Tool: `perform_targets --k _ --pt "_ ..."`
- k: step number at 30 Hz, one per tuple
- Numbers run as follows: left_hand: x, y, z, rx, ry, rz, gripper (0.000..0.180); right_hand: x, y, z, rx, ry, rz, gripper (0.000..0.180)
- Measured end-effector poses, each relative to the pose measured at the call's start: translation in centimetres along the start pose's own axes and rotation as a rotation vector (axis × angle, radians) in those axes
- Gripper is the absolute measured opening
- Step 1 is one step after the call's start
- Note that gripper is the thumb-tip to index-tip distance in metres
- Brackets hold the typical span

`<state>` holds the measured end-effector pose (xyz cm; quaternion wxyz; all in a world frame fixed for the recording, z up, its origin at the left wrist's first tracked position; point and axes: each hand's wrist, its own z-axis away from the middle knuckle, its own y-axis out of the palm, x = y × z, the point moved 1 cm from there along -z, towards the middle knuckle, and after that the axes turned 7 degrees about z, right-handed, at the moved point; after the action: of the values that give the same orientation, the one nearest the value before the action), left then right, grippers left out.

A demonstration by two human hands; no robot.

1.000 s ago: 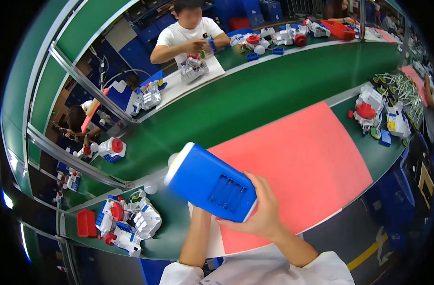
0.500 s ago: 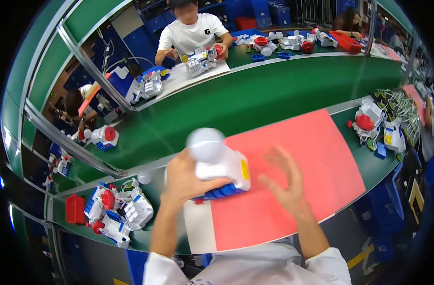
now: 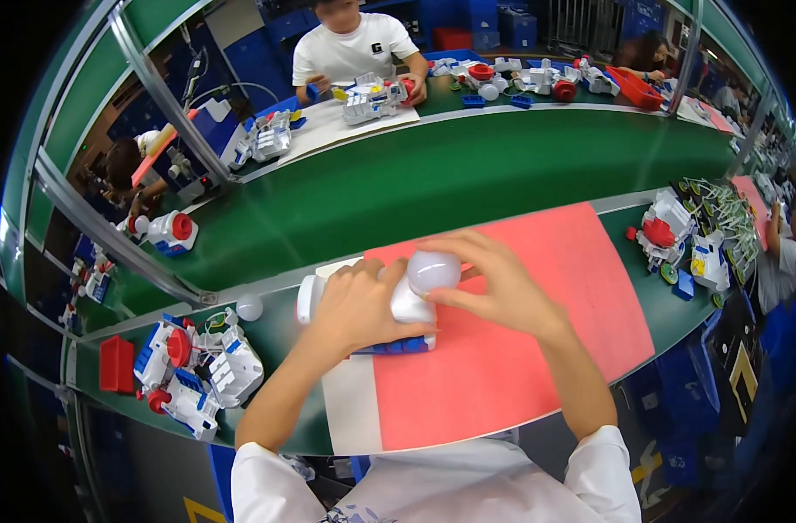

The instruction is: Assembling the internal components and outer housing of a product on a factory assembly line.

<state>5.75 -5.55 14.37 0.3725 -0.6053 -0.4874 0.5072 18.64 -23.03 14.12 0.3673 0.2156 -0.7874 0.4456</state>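
My left hand (image 3: 359, 305) clamps the white-and-blue toy body (image 3: 389, 327) on the red mat (image 3: 520, 366); right hand (image 3: 494, 288) pinches the white dome (image 3: 433, 272) on top. Dome could pop off crooked and roll if I press off-centre.

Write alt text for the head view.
Two hands, left hand and right hand, hold a white and blue toy with a round white dome on a red mat, beside a green conveyor belt.
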Motion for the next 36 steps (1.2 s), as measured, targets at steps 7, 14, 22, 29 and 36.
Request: perform_targets --k 7,14,22,29,36 --pt "8.9 1.4 -5.8 -0.305 0.012 -0.053 0.074 -6.0 3.5 4.2 -0.289 0.074 0.185 0.08" --pt "20.1 1.4 -16.2 -0.177 -0.241 -0.075 0.08 -12.6 6.8 7.3 -0.371 0.281 0.319 0.051" --pt "24.1 0.8 -9.4 -0.397 -0.048 -0.387 0.097 -11.9 7.2 5.4 -0.22 0.237 0.314 0.043" --pt "17.6 -10.5 12.0 -0.588 -0.401 -0.171 0.047 -10.5 5.4 7.1 -0.366 0.171 0.292 0.023" --pt "19.7 -9.3 37.9 -0.68 -1.339 -0.405 0.064 -2.9 20.1 -2.8 0.5 -0.015 -0.06 0.066"
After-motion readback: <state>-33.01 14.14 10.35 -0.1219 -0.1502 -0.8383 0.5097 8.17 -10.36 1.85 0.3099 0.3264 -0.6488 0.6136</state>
